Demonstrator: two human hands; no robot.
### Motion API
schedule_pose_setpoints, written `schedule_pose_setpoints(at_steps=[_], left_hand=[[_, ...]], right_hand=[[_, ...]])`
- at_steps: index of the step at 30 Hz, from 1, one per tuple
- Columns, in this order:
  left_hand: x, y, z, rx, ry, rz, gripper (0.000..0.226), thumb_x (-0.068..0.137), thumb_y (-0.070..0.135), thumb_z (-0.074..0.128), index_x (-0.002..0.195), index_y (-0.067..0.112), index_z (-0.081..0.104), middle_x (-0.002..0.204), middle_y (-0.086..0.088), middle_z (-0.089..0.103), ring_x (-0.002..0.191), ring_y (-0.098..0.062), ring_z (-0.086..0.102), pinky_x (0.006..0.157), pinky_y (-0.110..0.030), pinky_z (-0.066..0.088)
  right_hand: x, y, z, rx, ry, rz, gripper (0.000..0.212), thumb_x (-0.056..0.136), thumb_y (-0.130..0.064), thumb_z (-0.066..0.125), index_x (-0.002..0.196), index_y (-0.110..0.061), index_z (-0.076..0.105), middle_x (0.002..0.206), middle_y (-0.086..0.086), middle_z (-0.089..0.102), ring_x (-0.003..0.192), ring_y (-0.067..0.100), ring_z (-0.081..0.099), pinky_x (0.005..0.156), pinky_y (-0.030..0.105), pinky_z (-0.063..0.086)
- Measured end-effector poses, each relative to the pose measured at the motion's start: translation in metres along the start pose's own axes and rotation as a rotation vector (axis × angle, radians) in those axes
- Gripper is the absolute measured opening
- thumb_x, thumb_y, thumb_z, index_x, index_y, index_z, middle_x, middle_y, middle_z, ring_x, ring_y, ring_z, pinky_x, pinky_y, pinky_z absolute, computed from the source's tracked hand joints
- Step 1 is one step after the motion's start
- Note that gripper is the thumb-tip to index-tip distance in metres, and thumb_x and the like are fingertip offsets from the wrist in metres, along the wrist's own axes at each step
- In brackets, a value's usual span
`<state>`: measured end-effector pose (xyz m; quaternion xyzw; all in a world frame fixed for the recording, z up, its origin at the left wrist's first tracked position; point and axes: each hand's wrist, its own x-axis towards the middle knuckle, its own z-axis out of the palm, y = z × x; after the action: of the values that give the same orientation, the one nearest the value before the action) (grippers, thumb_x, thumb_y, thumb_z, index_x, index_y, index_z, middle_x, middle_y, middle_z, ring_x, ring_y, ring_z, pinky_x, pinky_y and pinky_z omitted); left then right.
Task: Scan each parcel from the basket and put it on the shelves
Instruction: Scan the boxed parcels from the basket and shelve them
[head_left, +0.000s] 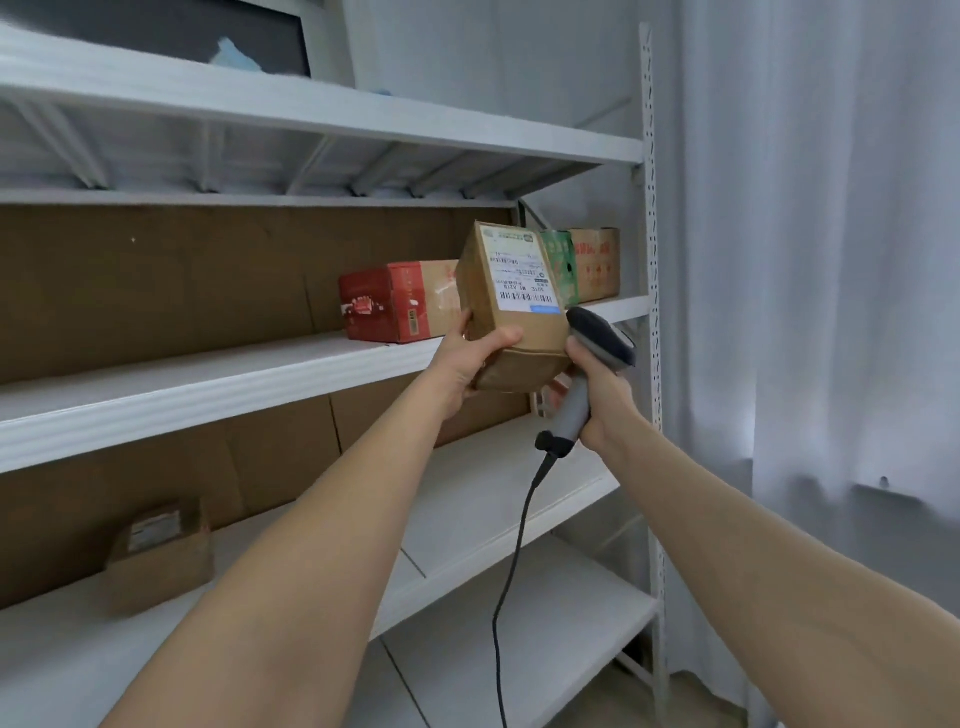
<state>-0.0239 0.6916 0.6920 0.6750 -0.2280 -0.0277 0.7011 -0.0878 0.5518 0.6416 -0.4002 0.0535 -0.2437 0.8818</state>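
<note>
Here the left hand (470, 364) grips a brown parcel (511, 312) from below, label facing the camera — just beside it the right hand (597, 395) clasps a grey scanner (597, 343), head touching the parcel's lower right edge. Beyond the hands, a red box (389, 301) rests on the shelf (208, 384).

Pale curtain (805, 260) rightward, brown cardboard backing (156, 291)

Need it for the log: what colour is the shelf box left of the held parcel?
The box is red, brown at its right end; head view.
</note>
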Motion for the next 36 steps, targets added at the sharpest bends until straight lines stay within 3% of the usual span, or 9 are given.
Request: schedule_pose_setpoints(at_steps=[3, 6, 8, 11, 18, 25, 30, 33, 36], left_hand=[[-0.007, 0.012, -0.015, 0.016, 0.079, 0.061, 0.083, 0.074, 0.034, 0.079, 0.144, 0.034, 0.033, 0.11, 0.011, 0.058, 0.095, -0.012, 0.061, 0.074, -0.034, 0.055], [-0.012, 0.016, -0.032, 0.071, 0.12, 0.084, 0.087, 0.075, 0.033, 0.078, 0.146, 0.034, 0.03, 0.117, 0.009, 0.055, 0.101, -0.015, 0.061, 0.083, -0.039, 0.055], [-0.015, 0.014, -0.039, 0.128, 0.124, 0.056, 0.083, 0.077, 0.032, 0.075, 0.146, 0.035, 0.03, 0.123, 0.004, 0.056, 0.102, -0.017, 0.061, 0.083, -0.038, 0.055], [-0.021, 0.005, -0.043, 0.168, 0.097, -0.04, 0.069, 0.079, 0.031, 0.069, 0.141, 0.035, 0.038, 0.119, 0.0, 0.062, 0.092, -0.016, 0.063, 0.064, -0.027, 0.053], [-0.016, -0.015, -0.033, 0.239, -0.033, -0.204, 0.048, 0.081, 0.039, 0.064, 0.126, 0.043, 0.051, 0.109, 0.001, 0.064, 0.095, -0.021, 0.061, 0.055, -0.03, 0.055], [-0.009, -0.034, -0.02, 0.335, -0.047, -0.333, 0.039, 0.078, 0.059, 0.063, 0.108, 0.034, 0.06, 0.102, -0.004, 0.063, 0.093, -0.026, 0.062, 0.069, -0.041, 0.059], [-0.006, -0.051, -0.022, 0.297, -0.034, -0.469, 0.035, 0.076, 0.053, 0.061, 0.095, 0.024, 0.061, 0.103, -0.009, 0.061, 0.094, -0.026, 0.06, 0.076, -0.041, 0.056], [-0.008, -0.057, -0.024, 0.297, -0.048, -0.527, 0.034, 0.076, 0.049, 0.06, 0.098, 0.023, 0.06, 0.101, -0.009, 0.063, 0.094, -0.026, 0.059, 0.07, -0.039, 0.053], [-0.009, -0.062, -0.021, 0.299, -0.077, -0.559, 0.04, 0.073, 0.047, 0.061, 0.105, 0.022, 0.06, 0.105, -0.011, 0.063, 0.095, -0.027, 0.061, 0.068, -0.04, 0.054]], right_hand=[[0.001, -0.002, 0.021, -0.012, -0.044, 0.015, 0.024, 0.082, -0.022, 0.077, 0.096, -0.016, 0.058, 0.098, 0.008, 0.069, 0.093, 0.025, 0.068, 0.077, 0.035, 0.059], [0.002, 0.006, 0.033, -0.03, -0.087, 0.058, 0.027, 0.082, -0.022, 0.078, 0.1, -0.016, 0.058, 0.097, 0.007, 0.068, 0.086, 0.021, 0.068, 0.07, 0.033, 0.059], [0.002, 0.016, 0.033, -0.056, -0.112, 0.092, 0.038, 0.082, -0.022, 0.077, 0.113, -0.015, 0.057, 0.103, 0.008, 0.068, 0.09, 0.023, 0.068, 0.075, 0.036, 0.059], [0.004, 0.028, 0.023, -0.078, -0.09, 0.126, 0.052, 0.08, -0.023, 0.079, 0.125, -0.011, 0.056, 0.106, 0.01, 0.07, 0.091, 0.026, 0.069, 0.082, 0.04, 0.058], [0.016, 0.031, 0.0, -0.066, 0.011, 0.14, 0.03, 0.077, -0.015, 0.081, 0.101, -0.01, 0.062, 0.084, 0.008, 0.072, 0.069, 0.02, 0.07, 0.061, 0.034, 0.057], [0.027, 0.031, -0.025, -0.152, 0.083, 0.141, 0.042, 0.077, -0.021, 0.082, 0.111, -0.01, 0.06, 0.108, 0.012, 0.071, 0.101, 0.03, 0.069, 0.089, 0.042, 0.057], [0.032, 0.028, -0.053, -0.17, 0.149, 0.13, 0.049, 0.076, -0.033, 0.082, 0.114, -0.013, 0.058, 0.096, 0.004, 0.067, 0.09, 0.024, 0.065, 0.066, 0.037, 0.056], [0.033, 0.024, -0.07, -0.145, 0.172, 0.145, 0.043, 0.074, -0.035, 0.083, 0.105, -0.016, 0.06, 0.101, 0.007, 0.07, 0.09, 0.027, 0.069, 0.076, 0.044, 0.059], [0.029, 0.022, -0.086, -0.163, 0.139, 0.186, 0.057, 0.072, -0.036, 0.084, 0.118, -0.014, 0.061, 0.111, 0.009, 0.071, 0.101, 0.03, 0.069, 0.09, 0.05, 0.055]])
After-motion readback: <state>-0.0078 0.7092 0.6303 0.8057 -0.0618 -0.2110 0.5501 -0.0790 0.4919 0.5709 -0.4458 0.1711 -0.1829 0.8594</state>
